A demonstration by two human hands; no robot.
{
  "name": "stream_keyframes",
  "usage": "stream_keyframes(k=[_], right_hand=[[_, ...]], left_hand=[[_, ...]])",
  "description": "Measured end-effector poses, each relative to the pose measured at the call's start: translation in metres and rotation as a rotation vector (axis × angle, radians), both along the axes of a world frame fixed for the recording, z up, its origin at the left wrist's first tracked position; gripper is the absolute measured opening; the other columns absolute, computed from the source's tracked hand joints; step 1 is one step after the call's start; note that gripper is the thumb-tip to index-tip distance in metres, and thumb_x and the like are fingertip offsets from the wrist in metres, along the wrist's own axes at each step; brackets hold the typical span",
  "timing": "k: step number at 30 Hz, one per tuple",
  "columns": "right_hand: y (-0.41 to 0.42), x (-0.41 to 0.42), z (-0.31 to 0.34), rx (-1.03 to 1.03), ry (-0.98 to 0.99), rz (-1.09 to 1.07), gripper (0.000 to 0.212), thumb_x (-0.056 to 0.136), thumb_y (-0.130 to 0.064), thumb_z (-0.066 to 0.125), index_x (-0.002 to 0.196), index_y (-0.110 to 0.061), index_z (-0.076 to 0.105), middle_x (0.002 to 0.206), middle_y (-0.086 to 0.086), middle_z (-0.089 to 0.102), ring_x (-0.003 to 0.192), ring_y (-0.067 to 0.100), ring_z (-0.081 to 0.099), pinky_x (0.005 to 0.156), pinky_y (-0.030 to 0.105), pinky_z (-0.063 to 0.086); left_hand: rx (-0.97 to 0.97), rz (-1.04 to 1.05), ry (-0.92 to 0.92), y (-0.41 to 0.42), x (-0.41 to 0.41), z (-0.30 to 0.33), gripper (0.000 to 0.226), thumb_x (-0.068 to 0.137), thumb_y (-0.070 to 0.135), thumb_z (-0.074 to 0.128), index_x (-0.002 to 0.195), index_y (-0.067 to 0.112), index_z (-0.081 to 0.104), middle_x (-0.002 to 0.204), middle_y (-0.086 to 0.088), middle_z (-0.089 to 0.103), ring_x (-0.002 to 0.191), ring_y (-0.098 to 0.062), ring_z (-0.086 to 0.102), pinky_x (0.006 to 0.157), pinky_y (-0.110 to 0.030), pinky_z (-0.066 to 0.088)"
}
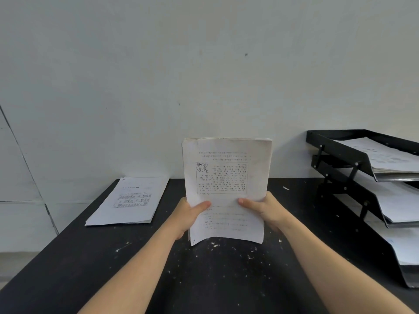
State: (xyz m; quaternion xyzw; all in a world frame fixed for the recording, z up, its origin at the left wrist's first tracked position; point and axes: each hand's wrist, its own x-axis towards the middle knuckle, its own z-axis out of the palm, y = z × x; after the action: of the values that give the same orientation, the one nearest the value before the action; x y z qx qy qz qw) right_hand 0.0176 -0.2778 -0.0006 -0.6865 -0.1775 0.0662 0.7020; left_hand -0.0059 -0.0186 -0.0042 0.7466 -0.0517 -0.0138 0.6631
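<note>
A thick stack of printed white sheets [226, 177] stands nearly upright above the middle of the black table [90, 257], its front page showing text and a small boxed drawing. My left hand [189, 214] grips its lower left edge, thumb across the front page. My right hand [264, 208] grips the lower right edge the same way. The bottom edge of the front sheets curls forward just above the tabletop.
A second pile of printed paper [129, 202] lies flat at the table's back left. A black three-tier letter tray [344, 152] holding papers stands at the right. A pale wall rises right behind the table. The tabletop is speckled with white flecks.
</note>
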Motion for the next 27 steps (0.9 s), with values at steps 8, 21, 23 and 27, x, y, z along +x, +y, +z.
stream_keyframes(k=[8,21,23,27], right_hand=[[0.008,-0.007,-0.003,-0.009,0.017,-0.078,0.044,0.083,-0.031,0.079,0.125,-0.018,0.069,0.122,0.002,0.075,0.11,0.029,0.074,0.096,0.058,0.058],[0.007,-0.008,0.006,-0.002,0.007,-0.13,0.029,0.093,-0.021,0.074,0.121,-0.016,0.071,0.12,0.002,0.077,0.107,0.029,0.075,0.096,0.057,0.058],[0.008,-0.009,0.006,0.002,0.002,-0.138,0.033,0.09,-0.024,0.075,0.121,-0.016,0.071,0.12,0.003,0.077,0.108,0.029,0.075,0.096,0.057,0.058],[0.01,-0.01,0.007,-0.007,-0.011,-0.13,0.039,0.086,-0.028,0.077,0.122,-0.014,0.071,0.12,0.004,0.077,0.108,0.03,0.075,0.096,0.058,0.058]], left_hand=[[-0.049,0.019,0.03,-0.002,-0.007,-0.006,0.021,0.095,0.026,0.07,0.116,0.03,0.07,0.117,0.005,0.075,0.112,-0.02,0.068,0.102,-0.047,0.052],[-0.032,0.017,0.005,0.0,-0.008,0.006,0.02,0.094,0.026,0.071,0.113,0.03,0.07,0.119,0.004,0.074,0.112,-0.02,0.068,0.102,-0.049,0.053],[-0.125,0.01,-0.029,0.003,-0.006,0.018,0.022,0.095,0.025,0.07,0.117,0.022,0.071,0.117,0.001,0.076,0.11,-0.02,0.071,0.1,-0.046,0.054],[-0.245,0.028,-0.113,0.004,-0.002,0.046,0.018,0.099,0.023,0.063,0.114,0.019,0.071,0.113,0.0,0.077,0.107,-0.02,0.073,0.096,-0.04,0.055]])
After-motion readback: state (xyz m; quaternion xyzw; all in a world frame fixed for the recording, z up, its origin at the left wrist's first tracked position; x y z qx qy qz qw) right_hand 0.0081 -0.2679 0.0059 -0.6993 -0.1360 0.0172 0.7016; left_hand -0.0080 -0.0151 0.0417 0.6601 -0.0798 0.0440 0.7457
